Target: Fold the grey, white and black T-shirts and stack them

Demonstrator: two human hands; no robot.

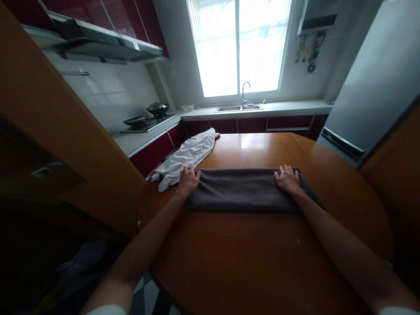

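A dark grey towel point(241, 189), folded into a long strip, lies across the round wooden table point(262, 258). My left hand point(188, 179) rests flat on the strip's left end with its fingers stretched out. My right hand point(288, 179) lies flat on the right end, fingers spread. Neither hand grips the cloth. A crumpled white cloth point(188, 157) lies on the table just beyond my left hand, reaching toward the far left edge.
A wooden panel point(65, 144) rises close on the left. Behind the table run red-fronted counters with a stove and wok point(149, 117), a sink with tap point(241, 105) under a bright window, and a grey fridge point(370, 83) at right.
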